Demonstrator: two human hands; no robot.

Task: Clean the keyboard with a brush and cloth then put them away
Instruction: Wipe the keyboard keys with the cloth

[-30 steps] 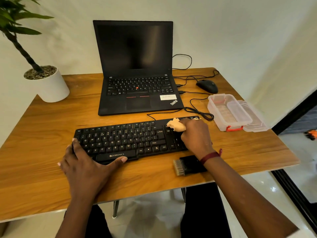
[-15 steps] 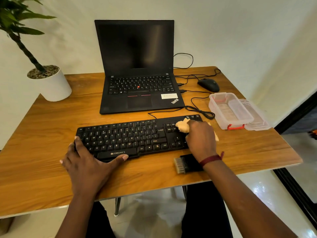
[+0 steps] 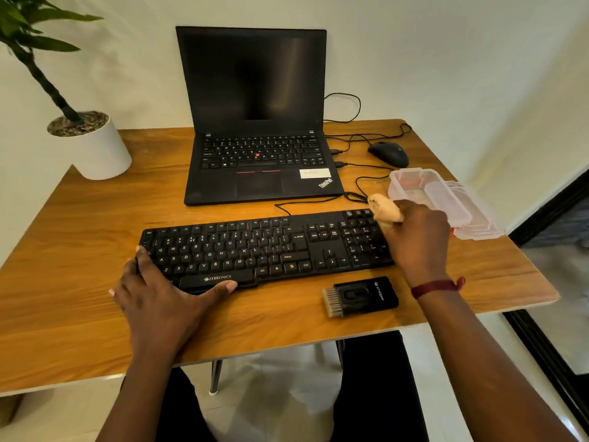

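Right hand (image 3: 417,237) grips cloth (image 3: 385,212) at keyboard's (image 3: 255,250) right end; left hand (image 3: 165,298) steadies it.

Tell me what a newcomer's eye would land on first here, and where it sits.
The long black plastic keyboard at the middle of the wooden table draws the eye, with the left hand resting on its near left corner. At its far right end the right hand grips a crumpled beige cloth. An open black laptop with a dark screen stands behind, and a black brush with tan bristles lies before the keyboard's right end.
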